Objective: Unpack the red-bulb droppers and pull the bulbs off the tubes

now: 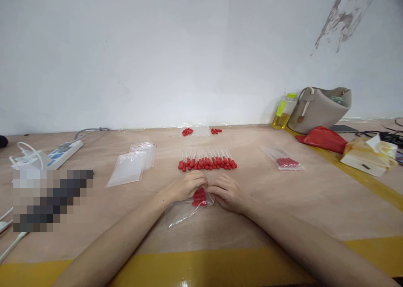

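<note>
A clear zip bag point(179, 216) lies tilted on the table in front of me, with several red rubber dropper bulbs point(199, 198) showing through it. My left hand point(190, 184) is closed at the bag's upper edge, fingertips pinched together. Opposite it, my right hand point(229, 193) pinches the same edge, and the fingertips of both hands nearly meet. Just beyond the hands lies a row of glass droppers with red bulbs point(208, 163), their tips pointing away from me. The exact finger contact on the bag is partly hidden.
Empty zip bags point(128, 167) lie to the left, a filled bag point(287, 162) to the right. Small red bulbs point(187, 132) sit near the wall. A power strip point(65, 153) is at far left; a bottle point(282, 112), grey handbag point(321, 110) and red pouch point(324, 139) stand right.
</note>
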Available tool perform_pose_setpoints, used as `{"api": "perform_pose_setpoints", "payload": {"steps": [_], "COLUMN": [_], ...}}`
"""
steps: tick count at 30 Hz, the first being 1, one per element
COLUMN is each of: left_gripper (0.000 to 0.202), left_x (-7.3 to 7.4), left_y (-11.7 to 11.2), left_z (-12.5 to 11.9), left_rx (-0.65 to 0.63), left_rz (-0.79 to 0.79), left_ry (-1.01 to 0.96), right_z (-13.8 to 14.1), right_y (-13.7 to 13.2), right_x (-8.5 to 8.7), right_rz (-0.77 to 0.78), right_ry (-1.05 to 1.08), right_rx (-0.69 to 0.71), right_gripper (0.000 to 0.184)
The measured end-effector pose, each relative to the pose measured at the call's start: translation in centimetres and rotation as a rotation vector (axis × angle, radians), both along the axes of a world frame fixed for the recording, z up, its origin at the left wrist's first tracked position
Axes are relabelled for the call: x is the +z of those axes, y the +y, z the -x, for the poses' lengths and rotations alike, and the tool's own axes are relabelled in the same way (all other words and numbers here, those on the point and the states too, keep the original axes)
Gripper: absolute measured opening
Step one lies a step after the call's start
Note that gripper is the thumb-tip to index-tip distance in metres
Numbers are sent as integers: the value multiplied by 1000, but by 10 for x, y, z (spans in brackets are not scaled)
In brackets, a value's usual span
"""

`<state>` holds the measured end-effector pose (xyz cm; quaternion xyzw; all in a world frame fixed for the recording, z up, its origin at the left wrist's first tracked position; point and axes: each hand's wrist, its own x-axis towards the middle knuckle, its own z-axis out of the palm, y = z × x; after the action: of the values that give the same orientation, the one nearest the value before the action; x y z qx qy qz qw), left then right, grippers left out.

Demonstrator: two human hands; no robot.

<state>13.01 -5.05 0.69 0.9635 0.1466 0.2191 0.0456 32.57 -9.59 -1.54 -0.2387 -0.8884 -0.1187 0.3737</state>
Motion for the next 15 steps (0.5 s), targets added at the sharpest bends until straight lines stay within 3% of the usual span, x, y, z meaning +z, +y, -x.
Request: {"api": "perform_pose_setpoints", "payload": {"steps": [15], "left_gripper": [25], "left_x": [1], "left_y": [-2], "left_z": [-1], "left_rx": [-9], "left_rz": [-22], "left_ry": [4], "right_z": [-2], "right_y": [1], "right_x": [4], "right_rz": [-41], "right_ry": [72], "right_rx": [27], "right_gripper": [14]}}
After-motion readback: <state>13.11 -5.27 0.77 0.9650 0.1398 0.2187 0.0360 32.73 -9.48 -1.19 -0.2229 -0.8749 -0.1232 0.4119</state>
